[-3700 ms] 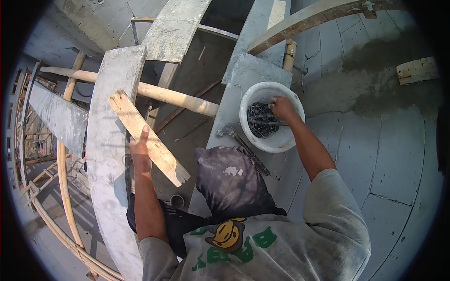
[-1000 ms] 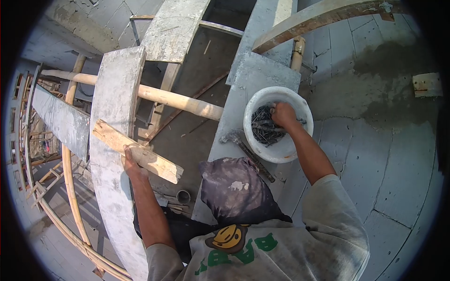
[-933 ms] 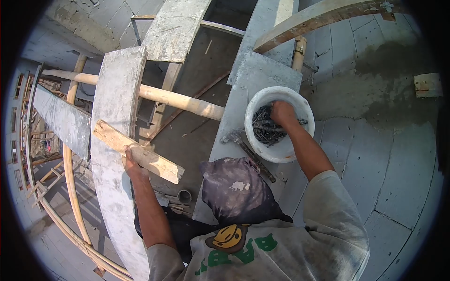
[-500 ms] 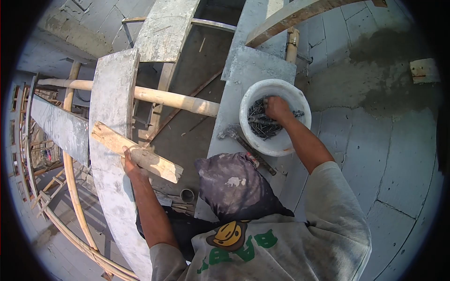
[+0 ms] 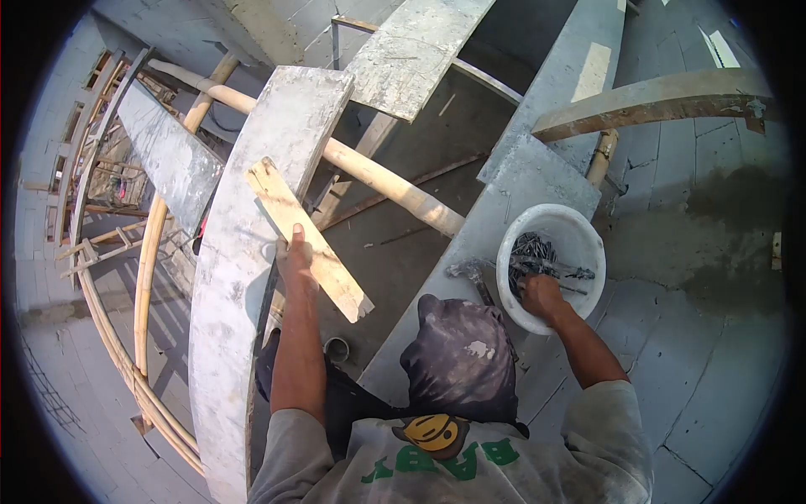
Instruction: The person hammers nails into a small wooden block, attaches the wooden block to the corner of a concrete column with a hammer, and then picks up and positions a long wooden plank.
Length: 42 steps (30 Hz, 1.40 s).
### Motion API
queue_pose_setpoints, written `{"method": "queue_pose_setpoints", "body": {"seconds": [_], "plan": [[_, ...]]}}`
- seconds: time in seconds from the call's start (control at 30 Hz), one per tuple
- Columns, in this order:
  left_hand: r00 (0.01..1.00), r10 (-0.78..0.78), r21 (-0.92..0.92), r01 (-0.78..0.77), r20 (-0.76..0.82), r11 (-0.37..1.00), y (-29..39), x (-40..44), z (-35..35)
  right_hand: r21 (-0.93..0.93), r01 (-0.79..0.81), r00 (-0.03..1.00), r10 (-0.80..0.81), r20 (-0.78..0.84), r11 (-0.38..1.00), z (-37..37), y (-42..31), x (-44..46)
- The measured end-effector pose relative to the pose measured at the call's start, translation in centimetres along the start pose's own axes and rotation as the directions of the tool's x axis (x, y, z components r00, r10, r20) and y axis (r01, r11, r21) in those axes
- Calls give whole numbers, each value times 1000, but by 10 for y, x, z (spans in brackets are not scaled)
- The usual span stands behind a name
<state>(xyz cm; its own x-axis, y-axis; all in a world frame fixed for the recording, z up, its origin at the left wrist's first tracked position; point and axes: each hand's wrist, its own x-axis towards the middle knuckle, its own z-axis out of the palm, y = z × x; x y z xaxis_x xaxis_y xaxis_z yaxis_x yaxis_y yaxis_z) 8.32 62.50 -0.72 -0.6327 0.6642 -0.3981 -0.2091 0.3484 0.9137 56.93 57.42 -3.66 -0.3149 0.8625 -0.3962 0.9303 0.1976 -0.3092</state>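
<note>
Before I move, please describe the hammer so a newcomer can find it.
Find the round white bucket holding dark metal nails. Beside it, on the long grey board, lies a grey hammer, its handle partly hidden by a dark-clothed knee. Unlike the nails, it lies outside.

Large green capital letters (image 5: 457, 464) stood in a row across the chest of the short-sleeved, grey, stained fabric shirt (image 5: 537, 479) that the person wore. They lay upside down in the head view and, taken from the wearer's left side to the right, appeared to read "BABY". The first "B" and the "A" were the plainest; folds in the cloth bent the second "B", and the last letter, small and creased, could barely be made out as a "Y". A round yellow-and-brown printed cartoon face (image 5: 432, 432) sat right beside the lettering, near its middle, on the side toward the shirt's hem.
</note>
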Motion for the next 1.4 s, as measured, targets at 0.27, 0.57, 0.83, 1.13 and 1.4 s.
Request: {"method": "queue_pose_setpoints", "body": {"seconds": [0.27,0.57,0.83,1.13,1.4], "plan": [[975,45,-124,-74,-217,990,31,28,-26,53,-44,987,52,-154,998,-6,-12,-11],[952,140,-158,-188,-274,969,47,78,-112,37,-308,937,310,-161,951,-10,-4,6],[929,143,-17,-158,-342,987,7,103,-171,34,-236,928,236,-287,971,-29,-26,-8],[873,172,31,-177,-456,984,-40,107,-229,-19,-264,935,252,-248,964,-56,-40,-16],[858,119,-3,-140,-499,990,-122,133,-253,-122,-198,949,159,-273,973,-88,-85,5]]}}
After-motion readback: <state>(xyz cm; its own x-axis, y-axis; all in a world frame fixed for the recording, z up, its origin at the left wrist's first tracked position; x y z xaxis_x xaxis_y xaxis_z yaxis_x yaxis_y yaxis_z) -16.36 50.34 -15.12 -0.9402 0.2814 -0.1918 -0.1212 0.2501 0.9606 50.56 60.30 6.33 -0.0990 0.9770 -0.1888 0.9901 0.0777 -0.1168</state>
